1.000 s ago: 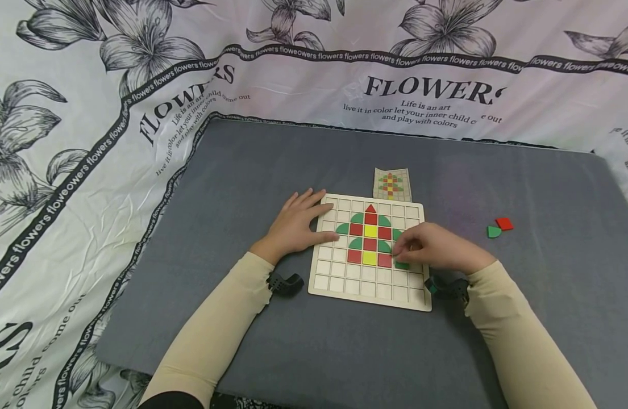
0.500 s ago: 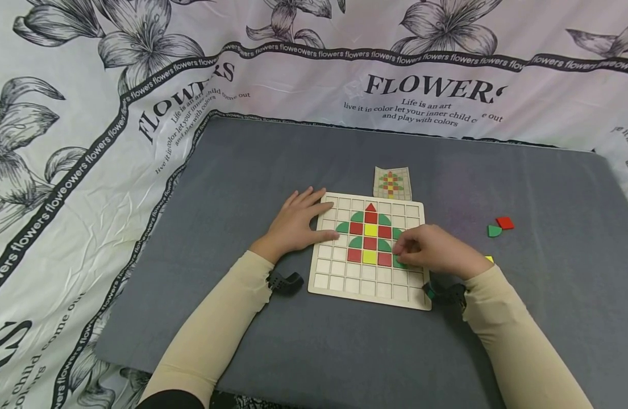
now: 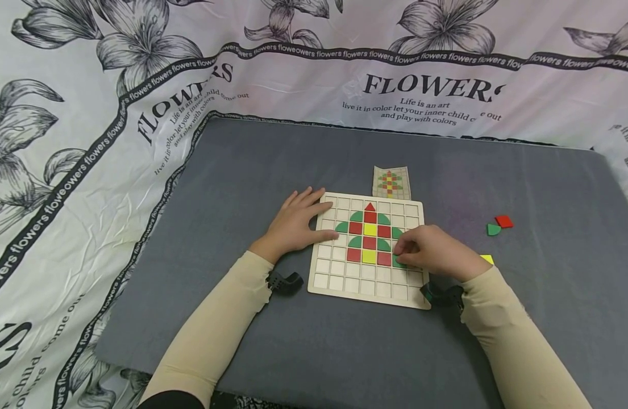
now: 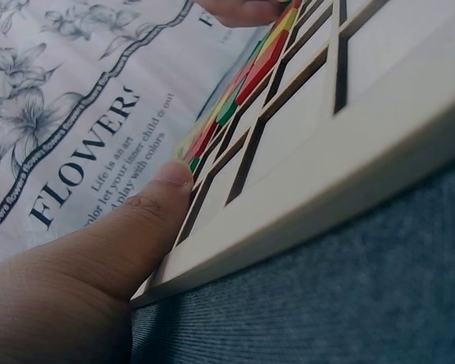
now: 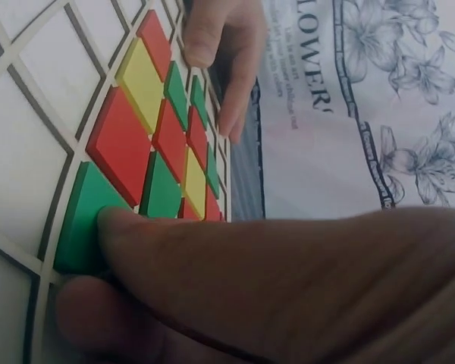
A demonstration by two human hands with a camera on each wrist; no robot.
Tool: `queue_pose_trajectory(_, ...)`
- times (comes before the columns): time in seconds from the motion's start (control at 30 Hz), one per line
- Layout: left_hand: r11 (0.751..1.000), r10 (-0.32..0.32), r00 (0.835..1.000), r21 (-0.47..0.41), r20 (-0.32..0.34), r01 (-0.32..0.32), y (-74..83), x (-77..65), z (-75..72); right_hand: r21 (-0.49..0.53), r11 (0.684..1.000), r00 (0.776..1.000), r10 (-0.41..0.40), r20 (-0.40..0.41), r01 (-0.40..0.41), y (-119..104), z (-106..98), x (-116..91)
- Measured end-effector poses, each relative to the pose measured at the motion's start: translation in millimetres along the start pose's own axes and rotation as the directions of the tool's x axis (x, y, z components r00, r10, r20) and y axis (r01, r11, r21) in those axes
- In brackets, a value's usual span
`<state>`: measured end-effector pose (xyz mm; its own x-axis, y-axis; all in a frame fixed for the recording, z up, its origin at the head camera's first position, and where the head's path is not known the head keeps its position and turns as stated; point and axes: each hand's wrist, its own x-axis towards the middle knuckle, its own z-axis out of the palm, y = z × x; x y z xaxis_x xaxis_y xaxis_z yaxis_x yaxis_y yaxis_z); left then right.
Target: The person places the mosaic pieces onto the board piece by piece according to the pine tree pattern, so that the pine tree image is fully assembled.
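A pale wooden grid board (image 3: 352,284) lies on the grey table, with red, yellow and green tiles forming a tree pattern in its cells. My left hand (image 3: 295,224) rests on the board's left edge, fingers and thumb extended over the outer cells. At the pattern's lower right, my right hand (image 3: 433,250) has its curled fingers at a green quarter-round tile (image 5: 83,220). In the right wrist view the thumb touches this tile's face while a fingertip sits at its lower edge. Part of the tile is hidden by the thumb.
Behind the board lies a pattern card (image 3: 391,183) printed with a similar tree. To the right are a loose red tile (image 3: 504,221), a green tile (image 3: 493,229) and a yellow tile (image 3: 486,259), the last partly hidden by the right wrist. Flower-printed cloth surrounds the table.
The right hand has shifted slightly, and the green tile under its fingers now sits closer against the neighbouring red tile. The yellow tile has come into view beside the right wrist. The left hand stays put.
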<state>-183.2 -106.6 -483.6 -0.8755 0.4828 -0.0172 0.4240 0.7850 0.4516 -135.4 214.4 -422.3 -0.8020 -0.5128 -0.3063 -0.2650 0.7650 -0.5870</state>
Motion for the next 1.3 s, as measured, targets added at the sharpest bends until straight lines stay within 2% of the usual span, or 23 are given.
queue_pose_trajectory(0.33,1.000,0.003,1.000,-0.004,-0.012,-0.003,0.3,-0.5,1.4,-0.016,1.000,1.000,0.006,-0.001,-0.006,0,-5,-5)
queue_pose_trajectory(0.6,1.000,0.006,1.000,-0.006,-0.013,-0.006,-0.7,-0.3,1.9,-0.054,0.997,0.993,0.052,-0.104,-0.058,10,-22,-17)
queue_pose_trajectory(0.93,1.000,0.026,1.000,-0.013,-0.012,-0.026,-4.6,0.2,3.3,-0.077,0.984,0.966,0.144,-0.215,-0.163,44,-53,-40)
queue_pose_trajectory(1.3,1.000,0.026,1.000,-0.012,-0.009,-0.027,-4.8,0.3,2.7,-0.086,0.962,0.924,0.222,-0.310,-0.260,86,-75,-67)
